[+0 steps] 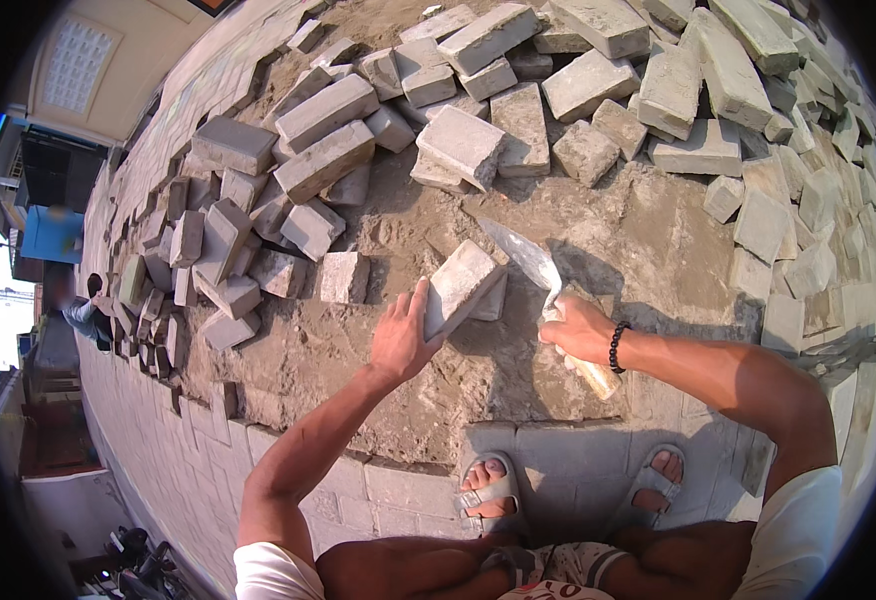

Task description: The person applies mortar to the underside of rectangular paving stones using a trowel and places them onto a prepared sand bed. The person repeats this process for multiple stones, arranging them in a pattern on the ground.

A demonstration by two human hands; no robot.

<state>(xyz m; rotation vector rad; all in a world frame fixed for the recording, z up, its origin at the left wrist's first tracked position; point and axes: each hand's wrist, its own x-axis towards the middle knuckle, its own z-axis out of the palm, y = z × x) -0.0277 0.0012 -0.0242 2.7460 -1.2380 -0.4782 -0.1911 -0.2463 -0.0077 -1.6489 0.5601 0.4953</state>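
My left hand (403, 335) is closed on the near left side of a grey paving block (464, 285), which is tilted over the sandy ground. Part of another block (491, 301) shows just beneath and to the right of it. My right hand (580, 328) grips a trowel (520, 254) around its handle. The trowel's pointed blade reaches up and left, close to the held block's far end, and the worn handle end sticks out below my fist. Bare sandy soil (358, 385) surrounds both hands, and a single block (345, 277) sits on it to the left.
Loose paving blocks (326, 160) lie heaped along the far side and left, with more blocks (803, 240) to the right. My sandalled feet stand on laid paving (558, 450) at the near edge. Far left are another person (88, 318) and, lower down, motorcycles (143, 565).
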